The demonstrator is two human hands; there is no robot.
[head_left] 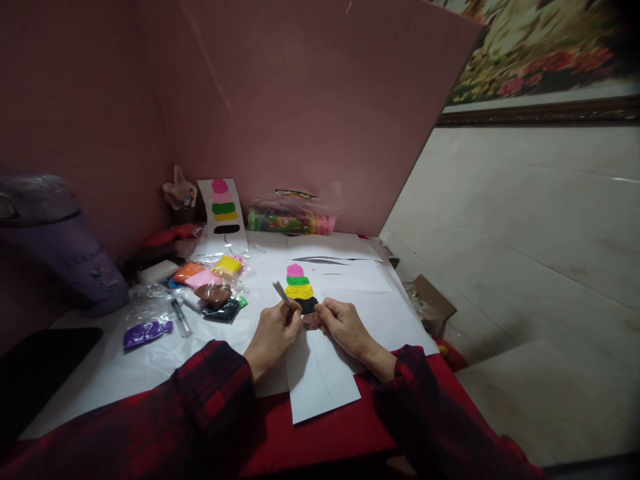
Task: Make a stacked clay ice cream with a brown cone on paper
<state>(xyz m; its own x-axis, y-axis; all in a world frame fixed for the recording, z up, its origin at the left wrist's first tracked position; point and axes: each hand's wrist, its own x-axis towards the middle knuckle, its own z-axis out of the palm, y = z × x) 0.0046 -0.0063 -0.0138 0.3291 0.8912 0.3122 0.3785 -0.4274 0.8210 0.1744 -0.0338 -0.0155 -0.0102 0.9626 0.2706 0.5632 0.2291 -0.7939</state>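
Paper point(323, 383) laid on the tabletop point(340, 437), pen point(281, 291) gripped by left fingers point(291, 321), right fingers point(331, 311) placed beside brown patch point(311, 323), their grip unclear.

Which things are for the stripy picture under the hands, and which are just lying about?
Probably for it: paper, white stick, coloured packets, leaning striped sheet.

Probably just lying about: bottle, box, wall painting.

No word, brand or number can be read. Faint lettering point(77, 261) is borne by the purple bottle point(67, 233), well to the left of the left hand point(274, 335), but cannot be made out. Printed marks on the colourful wrapped pack point(290, 221), beyond the grip, are likewise too small to be read.
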